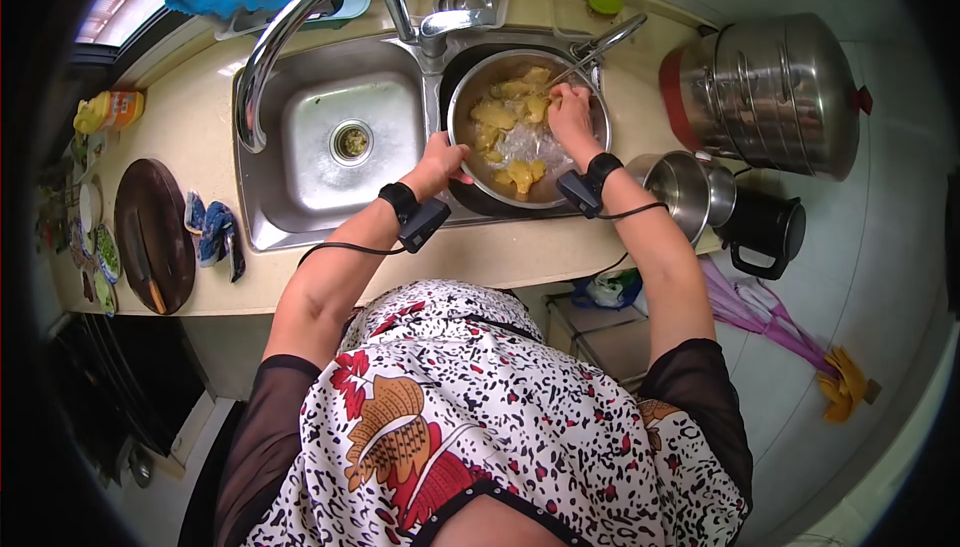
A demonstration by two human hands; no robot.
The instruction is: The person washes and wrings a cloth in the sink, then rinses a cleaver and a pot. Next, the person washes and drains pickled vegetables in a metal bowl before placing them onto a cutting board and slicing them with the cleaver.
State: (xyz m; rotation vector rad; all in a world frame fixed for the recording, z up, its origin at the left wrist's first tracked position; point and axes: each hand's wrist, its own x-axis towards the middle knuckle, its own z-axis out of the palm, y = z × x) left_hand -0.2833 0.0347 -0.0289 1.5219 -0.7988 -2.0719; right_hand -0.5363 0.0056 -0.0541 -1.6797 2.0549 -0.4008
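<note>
A round metal basin [462, 152] sits over the right-hand sink bowl, with water and lumpy yellow pieces of food [522, 175] in it, perhaps meat. My left hand [440, 165] grips the basin's left rim, thumb on the edge. Inside the basin at the upper right, my right hand [570, 119] has its fingers drawn together beside the yellow pieces. A thin shiny rod [572, 71] runs close to those fingers; whether they hold it or a piece of food is hidden.
The tall faucet [300, 17] arches over the left sink bowl [300, 152]. A knife [145, 257] lies on the round cutting board [165, 212] at left. On the right stand a metal pot [675, 187], a black kettle [765, 227] and a large steamer [770, 97].
</note>
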